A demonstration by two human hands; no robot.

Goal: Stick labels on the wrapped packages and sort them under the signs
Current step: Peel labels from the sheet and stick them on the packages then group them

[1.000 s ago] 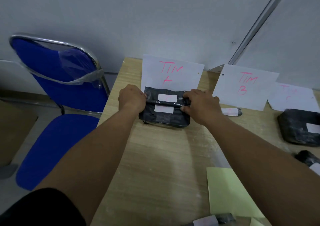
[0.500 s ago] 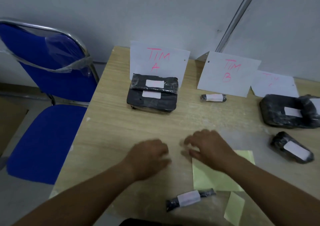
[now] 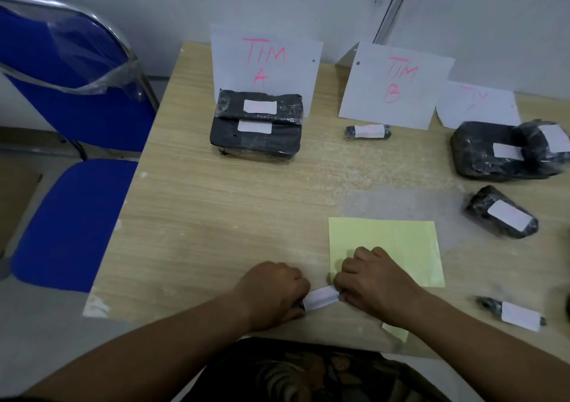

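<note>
Counted on the table (image 3: 216, 216): three signs, TIM A (image 3: 265, 62), TIM B (image 3: 398, 83) and a third sign (image 3: 478, 105) that is not legible, and eight labelled black packages. Two stacked packages (image 3: 256, 130) lie below TIM A, one roll (image 3: 367, 131) below TIM B, and four are at the right. The eighth package (image 3: 320, 298) lies at the near edge by the yellow sheet (image 3: 385, 238), with the left hand (image 3: 273, 290) and right hand (image 3: 370, 281) each curled round one end; half a second ago neither held it.

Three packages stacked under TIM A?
No, the stack in front of the TIM A sign holds only two labelled packages.
</note>
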